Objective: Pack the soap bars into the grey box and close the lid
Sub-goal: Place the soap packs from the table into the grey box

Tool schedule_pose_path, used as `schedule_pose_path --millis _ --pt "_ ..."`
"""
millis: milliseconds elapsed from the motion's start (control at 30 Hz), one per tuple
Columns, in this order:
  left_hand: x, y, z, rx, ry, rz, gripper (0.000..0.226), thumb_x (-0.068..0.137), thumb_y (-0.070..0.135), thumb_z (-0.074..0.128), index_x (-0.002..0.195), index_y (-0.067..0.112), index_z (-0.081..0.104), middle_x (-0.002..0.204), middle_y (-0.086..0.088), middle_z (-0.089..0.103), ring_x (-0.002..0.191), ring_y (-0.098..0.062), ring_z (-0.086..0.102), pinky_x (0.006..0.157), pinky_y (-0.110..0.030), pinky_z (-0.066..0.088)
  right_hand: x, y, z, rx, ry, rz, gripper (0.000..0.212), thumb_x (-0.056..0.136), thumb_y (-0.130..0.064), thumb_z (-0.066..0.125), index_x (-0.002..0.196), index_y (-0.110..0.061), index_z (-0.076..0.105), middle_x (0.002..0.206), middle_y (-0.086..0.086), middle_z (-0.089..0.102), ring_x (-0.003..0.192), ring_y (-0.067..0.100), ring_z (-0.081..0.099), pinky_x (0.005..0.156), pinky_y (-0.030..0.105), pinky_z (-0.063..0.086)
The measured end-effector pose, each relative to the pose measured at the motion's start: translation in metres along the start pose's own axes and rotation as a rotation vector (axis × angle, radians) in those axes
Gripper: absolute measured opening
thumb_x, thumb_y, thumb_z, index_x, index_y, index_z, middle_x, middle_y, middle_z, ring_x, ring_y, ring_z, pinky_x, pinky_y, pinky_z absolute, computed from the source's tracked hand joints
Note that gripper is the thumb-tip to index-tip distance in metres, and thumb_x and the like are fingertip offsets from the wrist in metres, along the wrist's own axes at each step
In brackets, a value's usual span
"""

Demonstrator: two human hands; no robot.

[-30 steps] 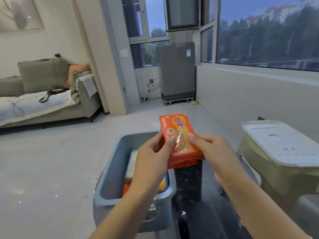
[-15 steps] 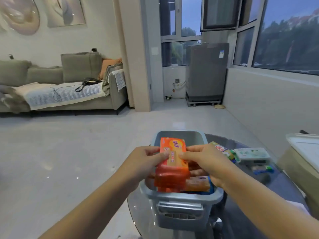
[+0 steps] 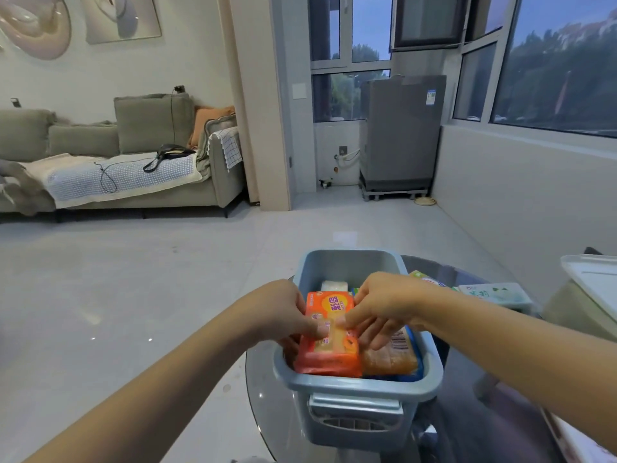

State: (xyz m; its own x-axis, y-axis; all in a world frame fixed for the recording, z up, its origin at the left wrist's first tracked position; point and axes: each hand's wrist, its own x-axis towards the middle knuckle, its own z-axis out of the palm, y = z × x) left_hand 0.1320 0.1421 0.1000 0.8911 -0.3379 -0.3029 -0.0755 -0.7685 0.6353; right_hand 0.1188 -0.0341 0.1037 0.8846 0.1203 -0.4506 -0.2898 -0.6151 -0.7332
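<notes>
Both hands hold one orange soap pack over the grey box: the left hand has its fingers closed on the left side of the pack and the right hand presses from the right, fingers half spread. The pack lies in the near left part of the box, beside another orange bar, and it stands above the rim. I think it may stay too high or tilted, so the lid could not close; more soap packs wait on the glass table.
</notes>
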Motion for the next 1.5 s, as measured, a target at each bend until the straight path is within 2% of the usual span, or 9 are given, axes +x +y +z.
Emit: schedule_pose_path --millis 200,600,700,767,867,967,1067,1300,1500 --pt "0.004 0.002 0.000 0.134 0.037 -0.010 0.042 0.072 0.042 0.076 0.088 0.003 0.074 0.069 -0.005 0.072 0.055 -0.016 0.067 0.058 -0.020 0.055 0.005 0.004 0.000 -0.048 0.044 -0.025 0.050 0.073 -0.031 0.077 0.107 0.002 0.063 0.075 0.009 0.071 0.054 0.015 0.069 0.052 0.024 0.059" --pt "0.014 -0.008 0.011 0.365 0.166 0.107 0.034 0.072 0.042 0.075 0.097 0.019 0.077 0.084 0.004 0.069 0.068 -0.008 0.058 0.054 -0.016 0.041 0.023 0.022 0.019 -0.192 0.175 -0.081 0.023 0.072 -0.033 0.076 0.076 -0.010 0.072 0.063 0.002 0.073 0.051 0.011 0.068 0.046 0.020 0.053" --pt "0.020 -0.013 0.012 0.359 0.301 0.196 0.038 0.076 0.042 0.070 0.110 0.025 0.070 0.097 0.005 0.067 0.083 -0.009 0.055 0.067 -0.020 0.041 0.029 0.025 0.015 -0.414 0.370 -0.208 0.022 0.070 -0.049 0.072 0.082 -0.031 0.067 0.083 -0.009 0.067 0.066 0.007 0.062 0.062 0.021 0.052" --pt "0.029 -0.018 0.014 0.467 0.315 0.280 0.042 0.083 0.044 0.062 0.122 0.029 0.061 0.123 0.006 0.060 0.111 -0.013 0.047 0.094 -0.031 0.037 0.035 0.027 0.012 -0.511 0.402 -0.262 0.038 0.073 -0.055 0.065 0.106 -0.037 0.062 0.105 -0.008 0.062 0.094 0.010 0.057 0.082 0.031 0.050" --pt "0.039 -0.019 0.017 0.582 0.207 0.271 0.043 0.090 0.046 0.050 0.130 0.031 0.053 0.141 0.005 0.047 0.139 -0.014 0.024 0.115 -0.050 0.001 0.040 0.030 0.010 -0.607 0.290 -0.230 0.051 0.078 -0.062 0.055 0.124 -0.041 0.053 0.129 -0.006 0.052 0.124 0.020 0.038 0.102 0.043 0.034" --pt "0.045 -0.017 0.019 0.527 0.123 0.290 0.043 0.090 0.047 0.050 0.129 0.032 0.055 0.142 0.002 0.048 0.140 -0.013 0.027 0.114 -0.053 -0.007 0.039 0.034 0.004 -0.474 0.198 -0.224 0.039 0.079 -0.056 0.059 0.113 -0.037 0.061 0.120 -0.005 0.059 0.113 0.016 0.050 0.093 0.034 0.045" --pt "0.045 -0.015 0.020 0.439 0.066 0.343 0.037 0.088 0.046 0.054 0.123 0.034 0.060 0.127 0.009 0.062 0.123 -0.012 0.048 0.112 -0.048 0.013 0.039 0.037 0.000 -0.374 0.172 -0.246 0.028 0.080 -0.045 0.064 0.103 -0.029 0.067 0.120 -0.005 0.063 0.101 0.013 0.061 0.067 0.015 0.047" --pt "0.042 -0.015 0.021 0.398 0.066 0.316 0.038 0.088 0.046 0.054 0.123 0.033 0.061 0.123 0.006 0.064 0.112 -0.014 0.053 0.103 -0.038 0.035 0.041 0.039 0.002 -0.308 0.193 -0.260 0.025 0.079 -0.043 0.066 0.100 -0.031 0.069 0.119 -0.005 0.064 0.097 0.013 0.062 0.062 0.012 0.044" --pt "0.033 -0.015 0.028 0.464 0.144 0.288 0.037 0.091 0.048 0.047 0.123 0.034 0.058 0.124 0.008 0.063 0.119 -0.014 0.051 0.114 -0.047 0.008 0.037 0.041 0.006 -0.413 0.242 -0.320 0.028 0.084 -0.045 0.058 0.107 -0.034 0.067 0.119 -0.004 0.063 0.100 0.013 0.061 0.079 0.023 0.050"
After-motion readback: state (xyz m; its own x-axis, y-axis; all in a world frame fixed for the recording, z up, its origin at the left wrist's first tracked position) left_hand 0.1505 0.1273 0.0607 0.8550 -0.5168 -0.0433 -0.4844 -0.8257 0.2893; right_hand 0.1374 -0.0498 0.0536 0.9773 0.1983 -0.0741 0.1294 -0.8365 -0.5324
